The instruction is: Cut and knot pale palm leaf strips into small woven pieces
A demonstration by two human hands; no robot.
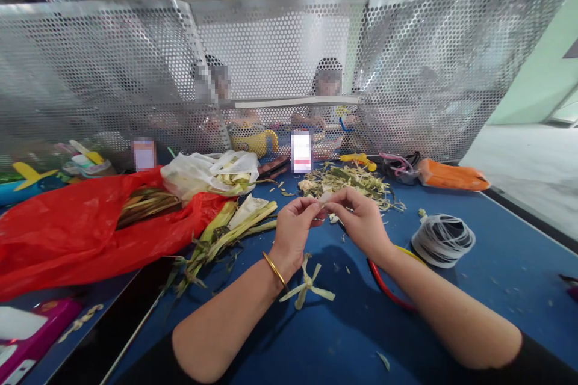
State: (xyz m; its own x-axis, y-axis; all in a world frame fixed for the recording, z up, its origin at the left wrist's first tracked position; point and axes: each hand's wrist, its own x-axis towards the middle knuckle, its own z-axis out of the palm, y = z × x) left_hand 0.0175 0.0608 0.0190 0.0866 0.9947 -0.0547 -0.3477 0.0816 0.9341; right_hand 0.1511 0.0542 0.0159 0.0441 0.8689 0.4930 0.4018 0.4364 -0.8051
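My left hand and my right hand meet above the blue table. Between their pinched fingertips is a small pale strip of husk, mostly covered by the fingers. Below my left wrist, which wears a gold bangle, lies a knotted star-shaped piece of pale husk with several arms. Left of my left hand is a bundle of dry husks. Beyond the hands spreads a heap of husk scraps.
A red plastic bag and a white plastic bag are on the left. On the right are a spool of grey cord, an orange packet and a red-and-yellow ring. A perforated metal screen stands behind, with people beyond it.
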